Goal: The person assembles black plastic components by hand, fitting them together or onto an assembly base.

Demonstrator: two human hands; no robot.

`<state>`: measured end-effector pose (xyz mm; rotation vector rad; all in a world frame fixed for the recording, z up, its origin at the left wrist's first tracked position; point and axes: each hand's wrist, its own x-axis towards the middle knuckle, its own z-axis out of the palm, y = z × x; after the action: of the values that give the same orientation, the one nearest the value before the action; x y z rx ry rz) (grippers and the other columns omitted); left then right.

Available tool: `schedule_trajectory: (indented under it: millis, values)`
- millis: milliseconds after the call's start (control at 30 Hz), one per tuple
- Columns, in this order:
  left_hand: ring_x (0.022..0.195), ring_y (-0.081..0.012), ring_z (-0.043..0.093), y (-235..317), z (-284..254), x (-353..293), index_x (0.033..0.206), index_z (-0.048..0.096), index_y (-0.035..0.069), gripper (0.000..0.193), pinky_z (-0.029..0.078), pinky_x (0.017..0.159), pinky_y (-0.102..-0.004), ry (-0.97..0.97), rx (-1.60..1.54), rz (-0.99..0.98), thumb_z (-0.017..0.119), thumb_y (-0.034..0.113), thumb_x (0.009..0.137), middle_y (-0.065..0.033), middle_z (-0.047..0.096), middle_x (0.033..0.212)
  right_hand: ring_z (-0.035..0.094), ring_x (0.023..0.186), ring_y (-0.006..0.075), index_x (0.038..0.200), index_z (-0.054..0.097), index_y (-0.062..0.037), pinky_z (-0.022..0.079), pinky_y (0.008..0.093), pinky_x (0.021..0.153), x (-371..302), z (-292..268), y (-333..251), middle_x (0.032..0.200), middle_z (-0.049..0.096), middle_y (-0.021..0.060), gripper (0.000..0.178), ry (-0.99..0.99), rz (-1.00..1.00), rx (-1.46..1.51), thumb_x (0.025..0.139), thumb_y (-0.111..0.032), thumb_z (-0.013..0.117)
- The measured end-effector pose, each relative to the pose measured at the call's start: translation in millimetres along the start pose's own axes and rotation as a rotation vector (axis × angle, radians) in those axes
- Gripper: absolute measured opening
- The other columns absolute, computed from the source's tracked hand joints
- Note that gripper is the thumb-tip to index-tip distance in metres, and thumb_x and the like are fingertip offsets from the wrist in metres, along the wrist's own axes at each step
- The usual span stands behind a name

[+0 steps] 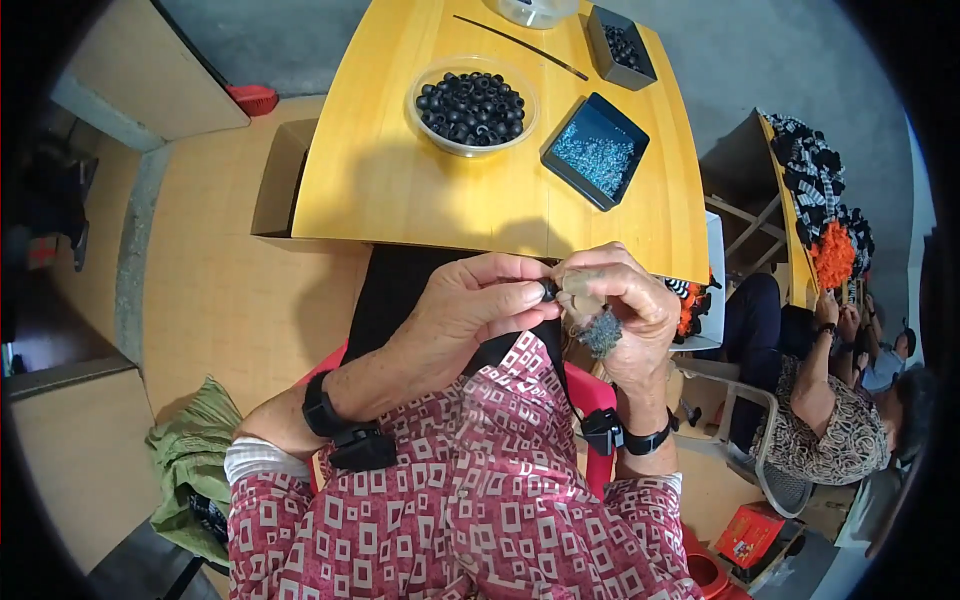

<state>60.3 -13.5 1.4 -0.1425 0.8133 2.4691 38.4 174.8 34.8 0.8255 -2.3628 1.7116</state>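
In front of the table's near edge my two hands meet, fingertips close together. My left hand (490,305) is closed in a pinch on a small black bead (547,290), like those in the bowl. Against it, my right hand (635,305) is closed round a small tan piece with a grey fuzzy tuft (601,334) sticking out below the fingers. Fingers cover most of this piece, so its full shape is hidden. Beyond my hands stands a clear round bowl (534,108) of black beads. A dark square tray (622,187) holds tiny blue-grey beads.
A thin dark stick (520,46) lies across the yellow table (380,190). Near it stand a small dark box (632,76) of black pieces and a clear container (535,12). A cardboard box (275,185) is at left; a seated person (830,420) works at right.
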Motion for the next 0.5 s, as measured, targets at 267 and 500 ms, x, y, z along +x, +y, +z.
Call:
schedule_trajectory:
  millis: [267,500]
  values:
    - [0.094,-0.0154,0.065,-4,1,0,0.111,0.062,0.001,0.023,0.055,0.084,-0.024,0.06,-0.045,0.052,0.063,0.007,0.089,-0.0082,0.064,0.105,0.062,0.094,0.0208,0.098,0.066,-0.0001,0.051,0.0292,0.078,-13,24,8,0.103,0.065,0.0136,0.026,0.176,0.026,0.107,0.074,0.008,0.072]
    - [0.09,-0.0105,0.063,-11,0,2,0.107,0.063,0.003,0.02,0.053,0.079,-0.0215,0.129,-0.063,0.042,0.065,0.01,0.088,-0.0047,0.065,0.1,0.061,0.094,0.0221,0.102,0.065,-0.0004,0.051,0.0297,0.078,-16,34,15,0.103,0.065,0.0129,0.03,0.221,-0.036,0.005,0.073,0.006,0.072]
